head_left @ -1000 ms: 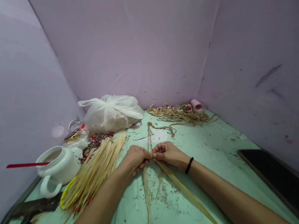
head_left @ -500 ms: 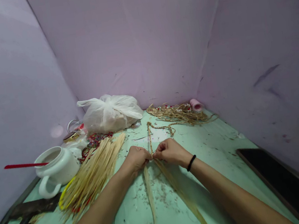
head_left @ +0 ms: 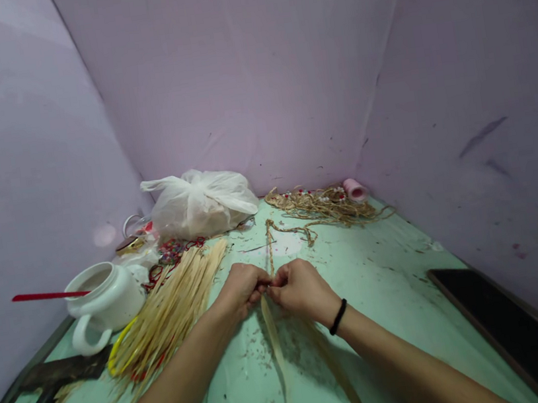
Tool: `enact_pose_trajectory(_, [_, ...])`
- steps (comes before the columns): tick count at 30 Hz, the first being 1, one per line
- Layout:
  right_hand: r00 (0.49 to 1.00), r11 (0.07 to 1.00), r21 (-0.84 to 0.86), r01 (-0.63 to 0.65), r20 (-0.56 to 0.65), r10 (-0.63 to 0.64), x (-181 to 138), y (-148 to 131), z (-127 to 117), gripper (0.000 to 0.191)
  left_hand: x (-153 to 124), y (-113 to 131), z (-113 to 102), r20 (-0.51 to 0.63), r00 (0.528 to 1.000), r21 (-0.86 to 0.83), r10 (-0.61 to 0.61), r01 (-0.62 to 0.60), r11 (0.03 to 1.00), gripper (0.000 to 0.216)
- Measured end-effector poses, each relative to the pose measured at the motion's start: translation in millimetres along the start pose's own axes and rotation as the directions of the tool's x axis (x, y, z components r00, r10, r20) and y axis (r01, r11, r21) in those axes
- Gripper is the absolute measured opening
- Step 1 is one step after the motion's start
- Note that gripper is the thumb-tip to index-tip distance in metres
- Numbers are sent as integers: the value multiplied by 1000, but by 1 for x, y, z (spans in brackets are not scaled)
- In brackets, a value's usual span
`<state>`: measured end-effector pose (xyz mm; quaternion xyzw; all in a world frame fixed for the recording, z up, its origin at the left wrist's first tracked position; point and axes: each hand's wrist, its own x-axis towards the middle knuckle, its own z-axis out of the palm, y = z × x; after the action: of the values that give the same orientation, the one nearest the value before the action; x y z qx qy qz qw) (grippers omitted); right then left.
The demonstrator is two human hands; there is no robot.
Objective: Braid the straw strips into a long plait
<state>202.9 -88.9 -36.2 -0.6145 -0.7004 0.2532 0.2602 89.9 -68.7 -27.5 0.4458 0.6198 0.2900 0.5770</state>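
Note:
My left hand [head_left: 241, 289] and my right hand [head_left: 302, 288] meet at the middle of the green table [head_left: 388, 265], both pinched shut on a plaited straw cord [head_left: 270, 249] that runs away from them toward the far wall. Two loose flat straw strips [head_left: 275, 344] hang from the pinch toward me. A black band circles my right wrist. The fingertips touch each other at the plait's near end.
A bundle of straw strips [head_left: 174, 308] lies left of my hands. A white pitcher [head_left: 106, 303] with a red stick stands further left. A white plastic bag [head_left: 202, 203], a heap of plaited cord [head_left: 324, 206] and a pink spool [head_left: 353, 188] sit by the back wall. A dark slab [head_left: 511, 321] lies right.
My right hand has shifted left and turned over the plait, closing against my left hand. The loose strips have swung from the right toward the middle.

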Motion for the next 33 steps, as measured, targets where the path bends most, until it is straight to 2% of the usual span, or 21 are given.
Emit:
enact_pose_trajectory(3, [999,999,22,23,26,-24,-3,-3,2,13,0,1,-3,8,997,59,74,-74,995,18])
enact_pose_trajectory(7, [976,985,172,25,210,-62,3,-1,-11,16,6,-2,-16,166,982,148,94,-119,982,18])
enact_pose_trajectory(8, [978,978,209,1,203,-44,6,1,-17,18,8,-3,-19,210,974,150,89,-122,981,18])
enact_pose_trajectory(10, [994,965,255,-57,109,29,12,9,-28,19,11,-4,-25,276,957,132,84,-124,983,19])
enact_pose_trajectory(12, [988,954,270,-129,113,102,15,18,-34,17,15,-7,-28,310,948,112,75,-115,987,19])
enact_pose_trajectory(16, [950,915,332,-228,282,135,0,35,-32,18,21,-14,-26,329,943,107,52,-92,990,16])
enact_pose_trajectory(18, [930,909,352,-223,357,90,-12,40,-29,19,23,-16,-24,330,942,113,61,-103,988,14])
enact_pose_trajectory(21, [894,938,291,-189,446,42,-28,44,-29,20,22,-17,-23,319,945,116,74,-116,986,13])
enact_pose_trajectory(25, [816,957,230,-179,578,14,-35,47,-35,17,20,-15,-23,336,939,111,78,-122,986,14])
enact_pose_trajectory(28, [793,953,233,-194,609,12,-35,50,-36,13,20,-15,-23,353,933,118,74,-123,985,14])
enact_pose_trajectory(33, [796,959,198,-203,604,44,-35,54,-31,6,20,-15,-21,354,932,152,74,-135,979,15])
